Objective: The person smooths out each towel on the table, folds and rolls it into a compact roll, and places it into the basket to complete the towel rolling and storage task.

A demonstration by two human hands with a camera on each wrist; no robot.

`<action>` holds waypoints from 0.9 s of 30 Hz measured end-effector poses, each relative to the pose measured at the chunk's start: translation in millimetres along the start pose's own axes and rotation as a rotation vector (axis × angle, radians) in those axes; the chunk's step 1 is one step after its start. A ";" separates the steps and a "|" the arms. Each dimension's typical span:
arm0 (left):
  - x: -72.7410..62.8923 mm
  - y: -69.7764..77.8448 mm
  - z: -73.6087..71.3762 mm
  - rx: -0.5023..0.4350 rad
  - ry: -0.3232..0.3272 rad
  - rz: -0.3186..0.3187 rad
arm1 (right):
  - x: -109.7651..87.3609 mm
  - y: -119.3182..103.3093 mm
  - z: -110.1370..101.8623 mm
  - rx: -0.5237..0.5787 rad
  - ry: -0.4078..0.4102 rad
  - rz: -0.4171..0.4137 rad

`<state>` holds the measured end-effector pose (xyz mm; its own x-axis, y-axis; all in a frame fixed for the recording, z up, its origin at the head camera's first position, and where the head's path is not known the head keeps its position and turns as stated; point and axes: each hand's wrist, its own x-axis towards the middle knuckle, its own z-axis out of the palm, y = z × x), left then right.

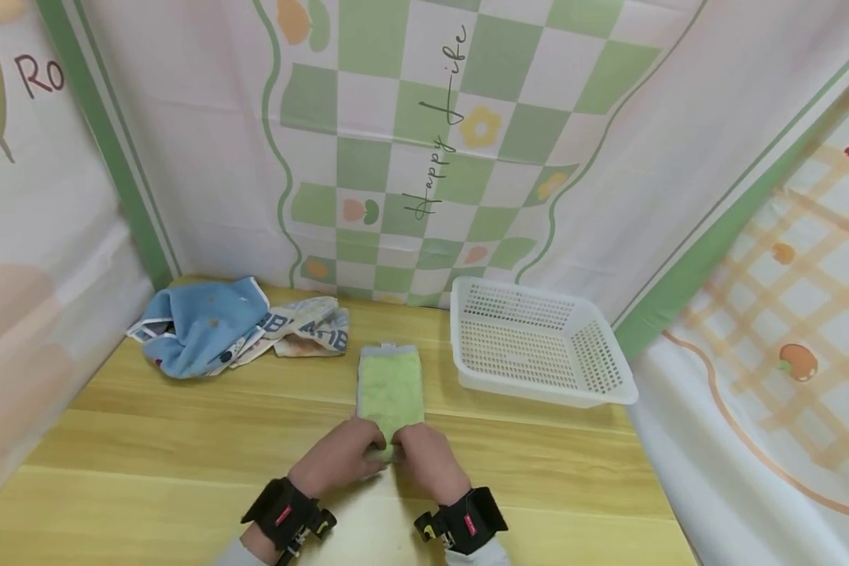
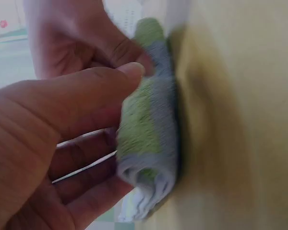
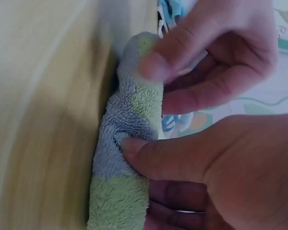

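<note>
A green and grey towel [image 1: 391, 385] lies lengthwise on the wooden table, its near end rolled into a small tube. My left hand [image 1: 347, 454] grips the left part of the roll, thumb on the near side and fingers behind it. Close beside it, my right hand [image 1: 428, 460] holds the right part the same way. In the left wrist view the spiral end of the rolled towel [image 2: 141, 124] shows. The right wrist view has the right thumb pressing into the fuzzy grey and green roll [image 3: 120, 143].
A white perforated plastic basket [image 1: 477, 369] stands at the back right of the wooden table [image 1: 184, 456]. At the back left lie a crumpled blue cloth [image 1: 208, 322] and a white cloth with blue letters [image 1: 307, 326]. Printed curtains [image 1: 205, 157] enclose the table's back and sides.
</note>
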<state>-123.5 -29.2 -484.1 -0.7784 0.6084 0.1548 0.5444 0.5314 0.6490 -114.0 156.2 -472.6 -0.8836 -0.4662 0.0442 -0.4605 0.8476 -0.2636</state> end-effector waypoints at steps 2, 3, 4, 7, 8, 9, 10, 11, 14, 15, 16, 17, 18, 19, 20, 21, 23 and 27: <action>-2.3 1.3 5.7 0.045 0.043 0.005 | 1.2 4.4 0.0 0.044 -0.039 -0.003; -3.4 1.5 8.4 0.062 0.065 0.006 | 1.9 6.6 -0.1 0.069 -0.061 -0.004; -4.1 1.3 11.0 0.077 0.088 0.008 | 2.7 8.6 -0.4 0.097 -0.083 -0.005; -4.5 -1.2 17.2 0.111 0.141 -0.003 | 4.9 12.7 -1.4 0.155 -0.134 -0.009; -4.1 -2.4 18.4 0.119 0.152 -0.010 | 5.2 13.5 -1.3 0.167 -0.141 -0.011; -3.5 -3.4 19.3 0.126 0.157 -0.018 | 5.4 13.7 -1.5 0.186 -0.141 -0.009; -2.5 -4.6 19.9 0.126 0.163 -0.030 | 4.9 13.5 -2.0 0.195 -0.128 -0.005; -1.1 -5.7 20.1 0.135 0.167 -0.039 | 4.1 12.7 -2.7 0.190 -0.101 -0.003; 4.8 -5.8 17.6 0.125 0.158 -0.071 | -1.0 8.9 -5.4 0.147 0.009 0.008; 7.0 -5.6 16.0 0.116 0.154 -0.077 | -3.0 6.7 -7.1 0.115 0.037 0.007; 9.1 -4.6 13.8 0.107 0.155 -0.085 | -4.5 4.5 -7.6 0.076 0.056 0.008; 10.8 -3.4 11.4 0.097 0.151 -0.089 | -5.5 2.5 -7.8 0.041 0.068 0.003; 12.4 -2.8 9.1 0.075 0.145 -0.095 | -5.9 0.8 -7.4 0.009 0.070 -0.002; 13.9 -2.9 6.9 0.053 0.131 -0.100 | -5.8 -0.5 -6.3 -0.020 0.069 -0.008; 15.0 -3.5 5.2 0.033 0.118 -0.097 | -5.4 -1.6 -5.4 -0.049 0.066 -0.012; 15.4 -4.4 3.8 0.015 0.111 -0.092 | -4.6 -1.7 -3.4 -0.068 0.066 -0.008; 15.8 -7.4 2.0 -0.015 0.090 -0.074 | -3.0 -0.5 0.7 -0.090 0.084 -0.008; 12.2 -11.2 0.9 0.046 0.089 0.006 | -0.5 4.9 3.8 -0.070 0.078 -0.022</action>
<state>-138.8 -27.2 -490.2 -0.7986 0.5581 0.2254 0.5614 0.5556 0.6133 -115.5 159.7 -477.5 -0.8758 -0.4664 0.1245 -0.4824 0.8543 -0.1936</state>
